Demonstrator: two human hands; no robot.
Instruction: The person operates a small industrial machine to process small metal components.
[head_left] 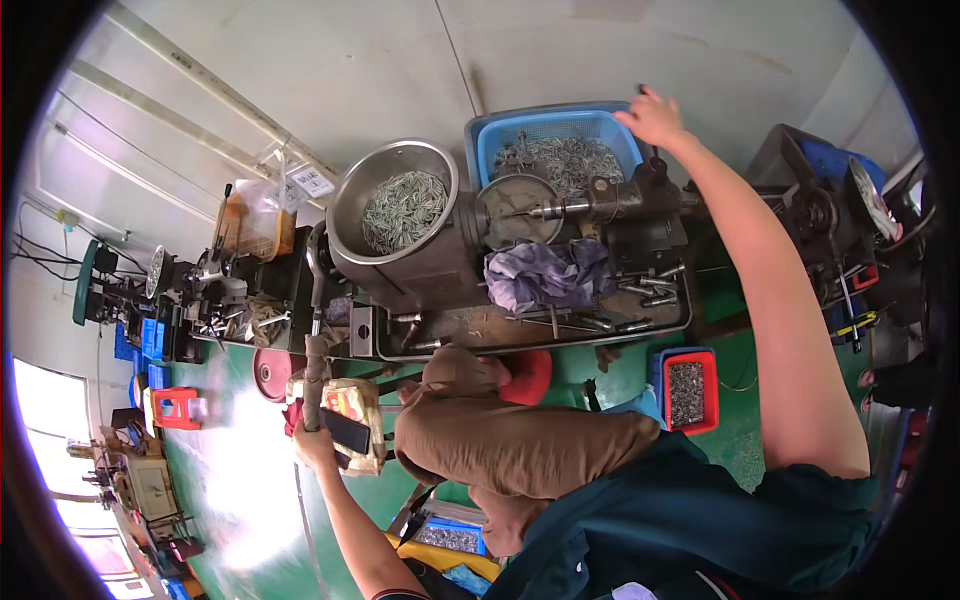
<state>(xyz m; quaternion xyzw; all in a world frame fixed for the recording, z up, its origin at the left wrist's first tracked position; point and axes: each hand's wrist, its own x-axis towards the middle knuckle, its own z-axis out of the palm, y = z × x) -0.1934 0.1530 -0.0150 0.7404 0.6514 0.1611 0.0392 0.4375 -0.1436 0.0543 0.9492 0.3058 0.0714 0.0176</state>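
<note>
My left hand [315, 445] is closed round the lower end of a long lever [316, 375] wrapped in brownish cloth, which rises to the left side of a small bench lathe [425, 285]. Up at the right, my right hand [655, 118] curls over the dark tip of the tailstock lever [656, 165]; its palm side is hidden. From the tailstock [625, 200] a chuck with a thin drill bit [528, 213] points left at the round headstock face. A steel bowl [345, 215] of small metal pins [405, 210] sits on top of the headstock.
Behind the tailstock stands a blue basket [490, 135] of metal parts. A purple rag [545, 275] and several tool holders [655, 290] lie in the lathe's tray [480, 345]. A phone [345, 432] rests on a package by my left hand. A red bin [710, 390] stands on the green floor.
</note>
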